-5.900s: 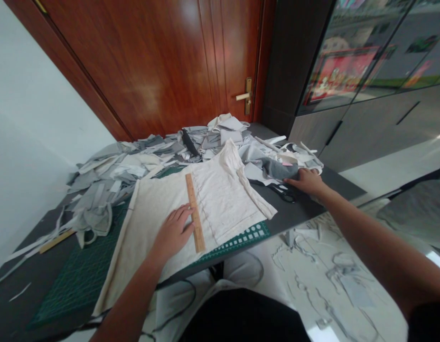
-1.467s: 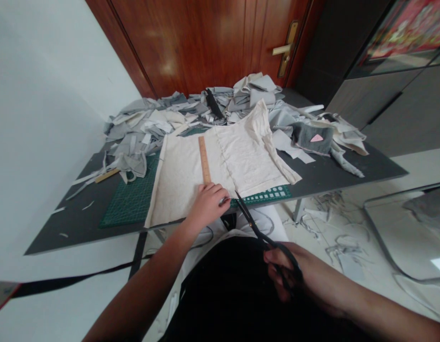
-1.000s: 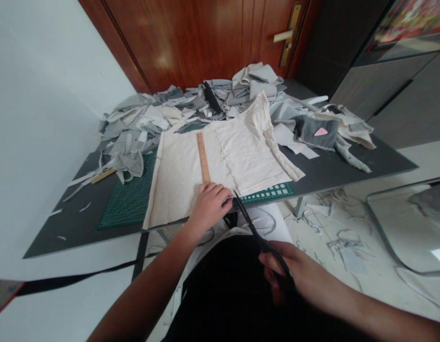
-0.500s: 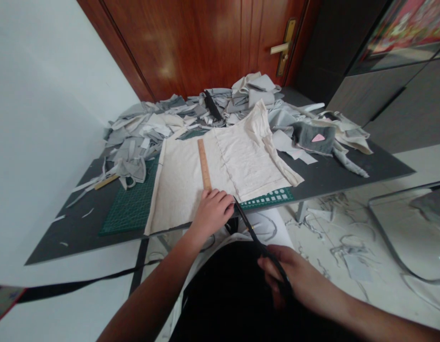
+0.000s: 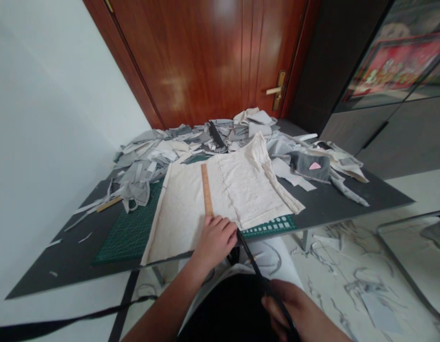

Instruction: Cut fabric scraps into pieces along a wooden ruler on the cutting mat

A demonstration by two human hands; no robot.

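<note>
A cream piece of cloth lies spread over a green cutting mat on a dark table. A wooden ruler rests lengthwise on the cloth. My left hand presses, fingers curled, on the cloth's near edge at the ruler's near end. My right hand, low at the frame's bottom, grips black scissors. Their blades reach up to the cloth's near edge right beside my left hand's fingers.
A heap of grey and white fabric scraps covers the table's far half, with a dark grey piece bearing a pink patch at the right. A second wooden ruler lies at the left. Cloth strips litter the floor. A wooden door stands behind.
My right hand took the scissors from the table's right side and brought them to the cloth's near edge. My left hand slid down to the ruler's near end. The camera tilted up lately.
</note>
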